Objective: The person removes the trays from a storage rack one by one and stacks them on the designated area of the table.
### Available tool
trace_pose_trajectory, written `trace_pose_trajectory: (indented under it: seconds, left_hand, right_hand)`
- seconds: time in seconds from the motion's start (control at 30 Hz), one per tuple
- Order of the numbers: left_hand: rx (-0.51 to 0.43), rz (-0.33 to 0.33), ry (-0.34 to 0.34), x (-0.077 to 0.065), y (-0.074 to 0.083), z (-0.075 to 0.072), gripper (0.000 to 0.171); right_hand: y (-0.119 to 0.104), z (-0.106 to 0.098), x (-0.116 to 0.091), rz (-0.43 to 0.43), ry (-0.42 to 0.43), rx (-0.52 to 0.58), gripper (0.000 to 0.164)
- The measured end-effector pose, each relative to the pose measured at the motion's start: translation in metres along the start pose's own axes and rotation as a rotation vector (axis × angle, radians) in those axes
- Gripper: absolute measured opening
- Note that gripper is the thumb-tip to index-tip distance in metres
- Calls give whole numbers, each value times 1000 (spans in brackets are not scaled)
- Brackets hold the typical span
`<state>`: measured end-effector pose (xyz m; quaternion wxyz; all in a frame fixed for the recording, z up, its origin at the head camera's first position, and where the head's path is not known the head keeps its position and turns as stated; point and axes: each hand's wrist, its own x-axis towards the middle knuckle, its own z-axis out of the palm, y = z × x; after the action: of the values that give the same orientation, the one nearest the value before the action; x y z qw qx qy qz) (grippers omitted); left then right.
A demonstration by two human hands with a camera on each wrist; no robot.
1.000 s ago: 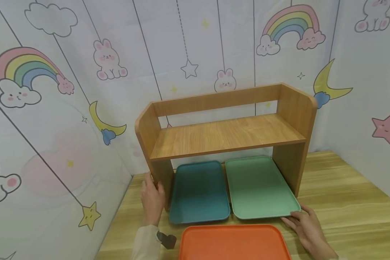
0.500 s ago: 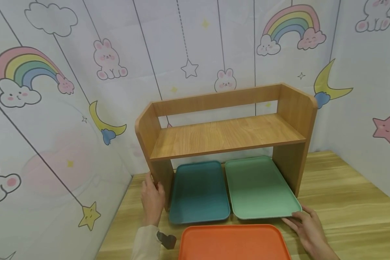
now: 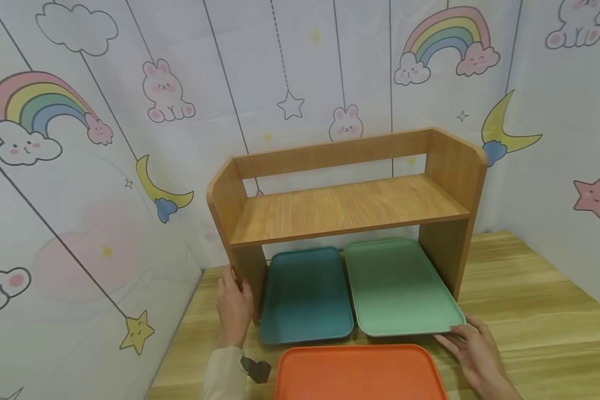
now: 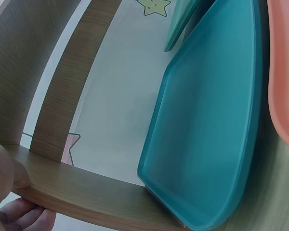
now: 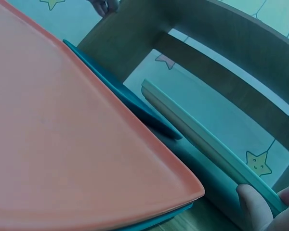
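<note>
My left hand point(image 3: 234, 305) grips the left side panel point(image 4: 111, 199) of a two-tier wooden desk shelf point(image 3: 350, 208), thumb on one face and fingers on the other. At the lower right, my right hand point(image 3: 477, 353) pinches the front right corner of a pale green tray point(image 3: 402, 289), thumb above and fingers beneath. Most of that tray lies under the shelf board, its front edge jutting out. To its left, a teal tray point(image 3: 307, 294) also sits in the lower space. The right wrist view shows the green tray's raised edge between thumb point(image 5: 253, 204) and fingers.
An orange tray point(image 3: 360, 372) lies in front of the shelf, cut off by the frame's bottom; another teal rim point(image 5: 159, 219) shows beneath it. The wood-grain table point(image 3: 540, 311) extends right. Printed fabric walls point(image 3: 300, 66) stand behind and at both sides.
The green tray's front right corner has shifted slightly to the right, along with my right hand. My left hand stays on the shelf panel.
</note>
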<state>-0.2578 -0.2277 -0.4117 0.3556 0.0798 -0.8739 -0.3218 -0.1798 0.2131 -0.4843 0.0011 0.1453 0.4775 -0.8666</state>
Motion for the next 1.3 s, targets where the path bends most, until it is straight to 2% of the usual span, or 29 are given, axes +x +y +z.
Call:
trace_pose_trajectory:
  seconds: [0.2, 0.53, 1.0, 1.3]
  left_hand:
    - [1, -8, -5, 0, -1, 0, 41]
    - [-5, -3, -1, -1, 1, -1, 42]
    - [-15, 9, 11, -1, -1, 1, 41]
    - [-15, 15, 20, -1, 0, 1, 41]
  right_hand:
    - [-1, -2, -2, 0, 2, 26, 38]
    - [-1, -3, -6, -58, -52, 52, 37]
    - [-7, 0, -14, -45, -59, 57, 37]
    - [-14, 1, -16, -87, -106, 54, 39]
